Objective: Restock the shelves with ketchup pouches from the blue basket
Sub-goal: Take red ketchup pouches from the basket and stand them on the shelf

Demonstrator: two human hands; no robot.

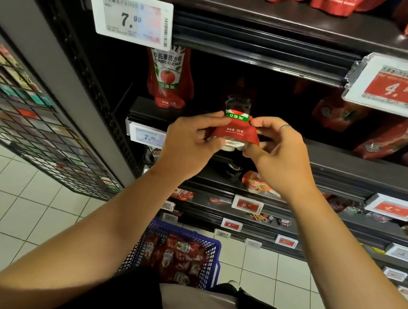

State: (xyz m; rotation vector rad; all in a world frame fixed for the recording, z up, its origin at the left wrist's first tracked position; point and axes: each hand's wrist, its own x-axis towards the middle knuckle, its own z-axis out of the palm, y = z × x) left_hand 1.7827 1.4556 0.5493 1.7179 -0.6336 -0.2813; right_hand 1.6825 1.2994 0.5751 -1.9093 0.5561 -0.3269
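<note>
At the front edge of the dark middle shelf (355,161), both hands pinch one red ketchup pouch (237,130): the left hand (189,139) grips its left edge, the right hand (277,149) its right. Another pouch (169,77) stands further back on the left, under a white price tag (130,19). Down on the tiled floor (5,204), the blue basket (178,251) holds more pouches.

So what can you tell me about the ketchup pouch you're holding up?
The ketchup pouch is red and glossy, like soft plastic, with a green and white band across it, small print below and a whitish bottom. It is held up before the shelf edge, base toward the camera. The left hand and right hand pinch its two sides with their fingers.
</note>
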